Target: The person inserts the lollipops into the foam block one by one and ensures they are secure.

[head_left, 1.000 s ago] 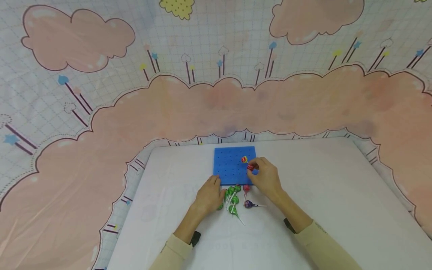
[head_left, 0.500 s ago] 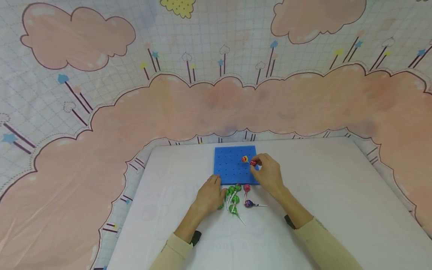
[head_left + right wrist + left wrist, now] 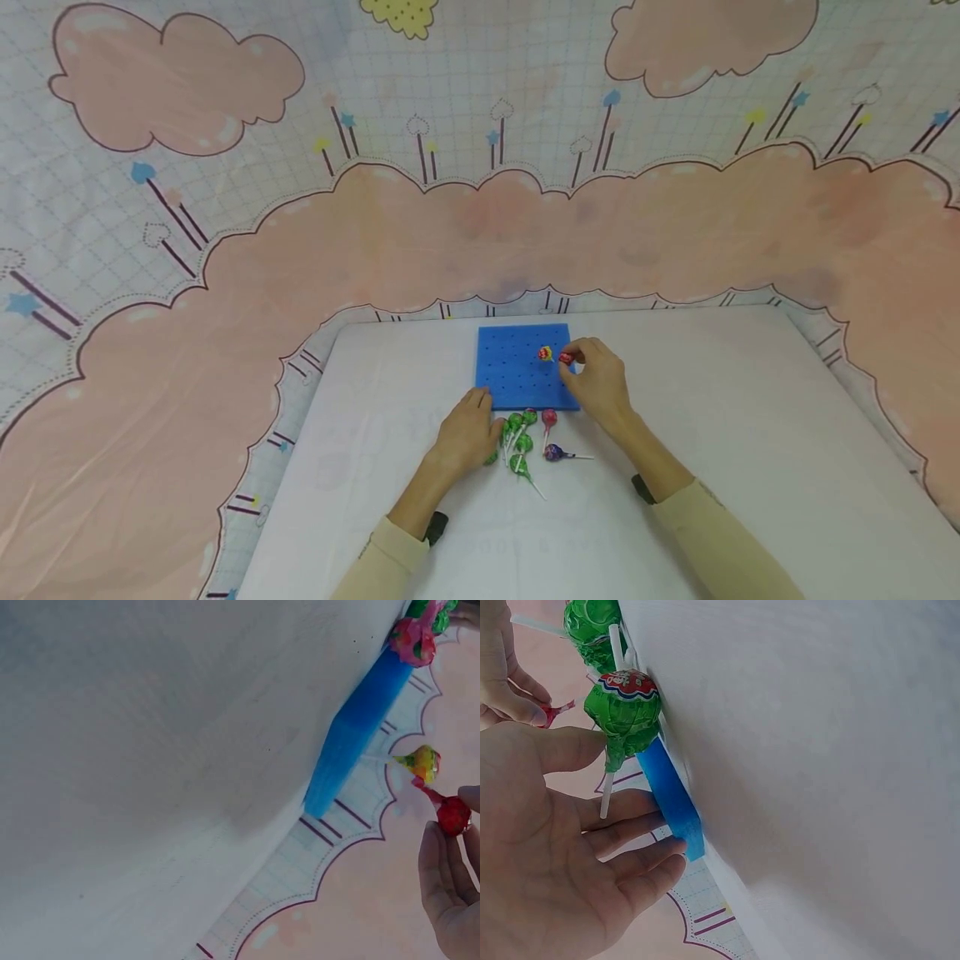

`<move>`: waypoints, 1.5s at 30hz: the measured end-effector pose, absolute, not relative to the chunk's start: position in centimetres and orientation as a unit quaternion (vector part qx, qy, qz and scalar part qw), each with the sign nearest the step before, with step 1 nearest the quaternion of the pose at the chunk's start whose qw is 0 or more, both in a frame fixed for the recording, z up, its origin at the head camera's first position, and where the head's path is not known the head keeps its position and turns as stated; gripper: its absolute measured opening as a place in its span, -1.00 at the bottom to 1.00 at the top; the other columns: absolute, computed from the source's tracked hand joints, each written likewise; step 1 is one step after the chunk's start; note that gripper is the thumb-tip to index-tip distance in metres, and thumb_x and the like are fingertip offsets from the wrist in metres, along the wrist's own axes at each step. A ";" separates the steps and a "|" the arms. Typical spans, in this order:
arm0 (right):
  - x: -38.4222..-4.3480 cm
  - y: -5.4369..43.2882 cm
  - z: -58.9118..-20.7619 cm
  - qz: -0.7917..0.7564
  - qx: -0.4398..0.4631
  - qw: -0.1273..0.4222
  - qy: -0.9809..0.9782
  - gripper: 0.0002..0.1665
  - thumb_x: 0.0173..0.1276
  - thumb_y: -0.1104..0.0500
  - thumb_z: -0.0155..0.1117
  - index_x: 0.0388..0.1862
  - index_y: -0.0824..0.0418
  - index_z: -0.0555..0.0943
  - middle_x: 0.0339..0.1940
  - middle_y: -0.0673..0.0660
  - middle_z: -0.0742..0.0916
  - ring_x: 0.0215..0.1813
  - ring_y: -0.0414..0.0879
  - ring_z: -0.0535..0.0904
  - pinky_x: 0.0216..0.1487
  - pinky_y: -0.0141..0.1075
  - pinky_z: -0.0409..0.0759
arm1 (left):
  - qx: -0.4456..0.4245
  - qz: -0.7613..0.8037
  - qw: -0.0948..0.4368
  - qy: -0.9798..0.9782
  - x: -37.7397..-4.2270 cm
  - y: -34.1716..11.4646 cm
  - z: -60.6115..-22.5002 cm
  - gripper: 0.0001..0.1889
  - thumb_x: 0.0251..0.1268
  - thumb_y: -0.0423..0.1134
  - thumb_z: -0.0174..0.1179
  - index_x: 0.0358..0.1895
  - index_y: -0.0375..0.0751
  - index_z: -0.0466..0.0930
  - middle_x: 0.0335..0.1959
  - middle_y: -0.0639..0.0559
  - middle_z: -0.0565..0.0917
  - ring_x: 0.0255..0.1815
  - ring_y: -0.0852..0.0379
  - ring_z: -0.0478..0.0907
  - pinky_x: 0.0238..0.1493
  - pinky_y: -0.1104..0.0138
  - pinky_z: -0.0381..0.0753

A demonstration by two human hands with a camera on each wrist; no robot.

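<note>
A blue board [image 3: 506,367] with rows of small holes lies on the table. One yellow-and-red lollipop [image 3: 545,354] stands up from it, stick down. My right hand [image 3: 600,383] pinches a red lollipop [image 3: 453,816] by its wrapped head, above the board's right side. In the head view that lollipop's stick is hidden. My left hand [image 3: 467,432] rests its extended fingers against the board's front left corner. In the left wrist view its thumb lies close beside a green lollipop [image 3: 626,712]; whether they touch I cannot tell.
Several green lollipops [image 3: 520,465] lie loosely in front of the board. Beside them are a pink lollipop [image 3: 549,417] and a purple lollipop [image 3: 553,452]. The white tabletop [image 3: 697,383] ends at a patterned cloth backdrop [image 3: 450,233].
My right hand has shifted a little to the right and toward the board's far edge with the red lollipop. My left hand has stayed in place.
</note>
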State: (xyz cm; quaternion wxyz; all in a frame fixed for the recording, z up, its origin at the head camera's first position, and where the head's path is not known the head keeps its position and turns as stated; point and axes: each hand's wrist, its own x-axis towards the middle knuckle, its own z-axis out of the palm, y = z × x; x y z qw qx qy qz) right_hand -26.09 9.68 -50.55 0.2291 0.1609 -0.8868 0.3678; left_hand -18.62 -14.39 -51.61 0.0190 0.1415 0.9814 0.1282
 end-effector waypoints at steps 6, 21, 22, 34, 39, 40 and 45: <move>-26.3 9.7 -50.7 0.368 0.156 0.225 -0.889 -0.79 0.26 0.28 0.53 -0.16 0.25 0.70 -0.16 0.17 0.74 -0.13 0.06 0.70 -0.07 -0.06 0.77 | 0.140 0.131 0.020 0.981 -18.6 -14.3 -51.6 -0.38 0.65 -0.06 0.05 0.47 -0.55 0.32 0.50 -0.35 0.39 0.57 -0.25 0.28 0.59 0.06 0.28; -27.0 9.9 -51.0 0.365 0.160 0.236 -0.886 -0.80 0.23 0.31 0.55 -0.20 0.30 0.71 -0.21 0.20 0.75 -0.18 0.08 0.71 -0.08 -0.05 0.77 | 0.150 0.132 0.014 0.980 -18.3 -14.4 -51.7 -0.41 0.66 -0.08 0.05 0.43 -0.56 0.35 0.47 -0.36 0.41 0.53 -0.27 0.33 0.53 0.05 0.38; -27.0 9.9 -51.0 0.365 0.160 0.235 -0.886 -0.80 0.23 0.30 0.55 -0.20 0.30 0.71 -0.21 0.20 0.75 -0.18 0.08 0.71 -0.08 -0.05 0.77 | 0.150 0.131 0.012 0.980 -18.3 -14.4 -51.7 -0.41 0.66 -0.08 0.05 0.43 -0.56 0.35 0.46 -0.36 0.41 0.53 -0.27 0.33 0.53 0.05 0.38; -27.0 9.9 -50.9 0.363 0.155 0.220 -0.892 -0.79 0.24 0.30 0.55 -0.18 0.30 0.70 -0.19 0.20 0.75 -0.16 0.08 0.71 -0.07 -0.06 0.77 | 0.147 0.120 0.009 0.982 -18.6 -14.6 -51.8 -0.40 0.66 -0.05 0.03 0.45 -0.53 0.35 0.48 -0.32 0.41 0.54 -0.22 0.33 0.54 0.08 0.36; -27.0 9.8 -50.9 0.359 0.155 0.218 -0.894 -0.79 0.23 0.30 0.56 -0.19 0.29 0.71 -0.20 0.19 0.75 -0.17 0.06 0.70 -0.09 -0.08 0.77 | 0.148 0.124 0.011 0.981 -18.5 -14.6 -51.7 -0.41 0.65 -0.07 0.05 0.43 -0.54 0.36 0.47 -0.33 0.41 0.54 -0.23 0.33 0.54 0.07 0.36; -27.1 9.8 -50.9 0.358 0.155 0.216 -0.895 -0.79 0.23 0.30 0.56 -0.19 0.29 0.71 -0.21 0.19 0.75 -0.17 0.06 0.69 -0.10 -0.09 0.76 | 0.149 0.124 0.011 0.981 -18.4 -14.6 -51.7 -0.41 0.65 -0.07 0.06 0.43 -0.55 0.36 0.46 -0.33 0.42 0.54 -0.23 0.33 0.54 0.06 0.36; -27.1 9.7 -51.0 0.360 0.158 0.211 -0.895 -0.80 0.22 0.31 0.56 -0.21 0.28 0.71 -0.23 0.18 0.74 -0.20 0.05 0.67 -0.12 -0.10 0.75 | 0.151 0.126 0.008 0.980 -18.5 -14.6 -51.7 -0.41 0.65 -0.08 0.06 0.43 -0.56 0.36 0.45 -0.35 0.43 0.53 -0.25 0.35 0.55 0.06 0.35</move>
